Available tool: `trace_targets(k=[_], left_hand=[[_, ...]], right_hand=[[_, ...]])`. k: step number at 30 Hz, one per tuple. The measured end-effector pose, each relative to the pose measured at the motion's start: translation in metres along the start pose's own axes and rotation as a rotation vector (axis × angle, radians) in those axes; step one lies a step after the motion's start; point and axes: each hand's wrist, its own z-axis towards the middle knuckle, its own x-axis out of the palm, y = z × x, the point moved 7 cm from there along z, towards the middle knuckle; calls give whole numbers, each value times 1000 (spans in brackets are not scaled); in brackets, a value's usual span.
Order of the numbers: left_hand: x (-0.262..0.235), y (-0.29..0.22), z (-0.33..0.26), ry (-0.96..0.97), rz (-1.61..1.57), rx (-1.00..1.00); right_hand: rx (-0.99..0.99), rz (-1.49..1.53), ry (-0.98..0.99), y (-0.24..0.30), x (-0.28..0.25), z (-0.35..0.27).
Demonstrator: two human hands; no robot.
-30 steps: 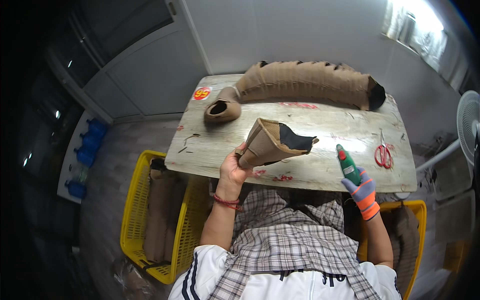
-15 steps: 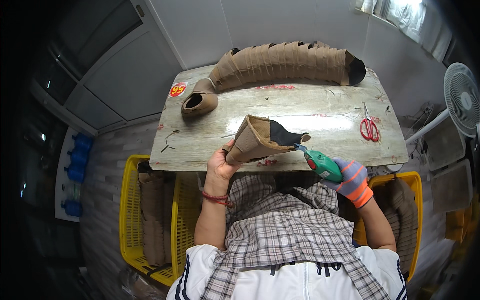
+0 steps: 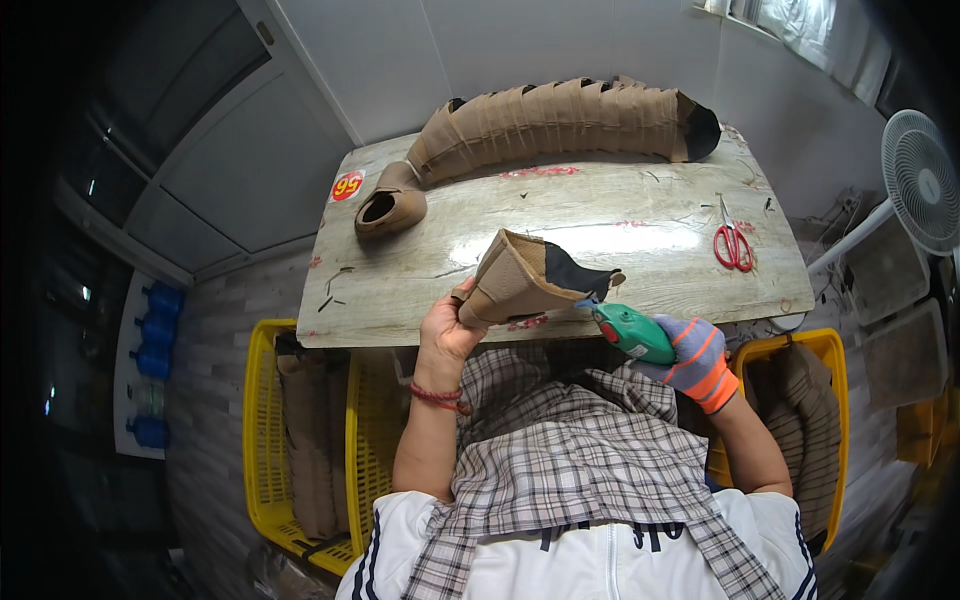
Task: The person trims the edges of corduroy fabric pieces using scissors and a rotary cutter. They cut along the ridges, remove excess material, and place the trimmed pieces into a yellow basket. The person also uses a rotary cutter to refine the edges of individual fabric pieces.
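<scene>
My bare left hand is closed on the left end of a tan shoe upper with a black lining, held up over the table's near edge. A gloved right hand, in grey and orange, grips green electric scissors. Their blade tip is at the lower edge of the upper's black part, by the right end; whether it touches cannot be made out. Beyond, on the table, lies a shaped tan shoe upper with a dark opening, beside a long row of nested tan uppers.
Red-handled scissors lie at the right of the wooden-topped table, among small dark scraps. Yellow baskets with tan stacks flank my lap, one left and one right. A white fan stands at the far right.
The electric scissors and my right hand have shifted slightly left along the upper's lower edge. My left hand keeps its hold, and the whole view has tilted a little.
</scene>
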Motion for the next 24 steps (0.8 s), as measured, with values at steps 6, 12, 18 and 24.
trace_targets(k=[6,12,18,24], left_hand=[[22,15,-10,255,-19,-49],[51,29,-35,380,22,71],[46,28,-40,376,212,232],[67,50,-57,583,449,265]], right_hand=[[36,89,8,3,5,3],[138,232,28,7,12,15],[174,264,-17,6,21,19],[166,361,-90,5,31,24]])
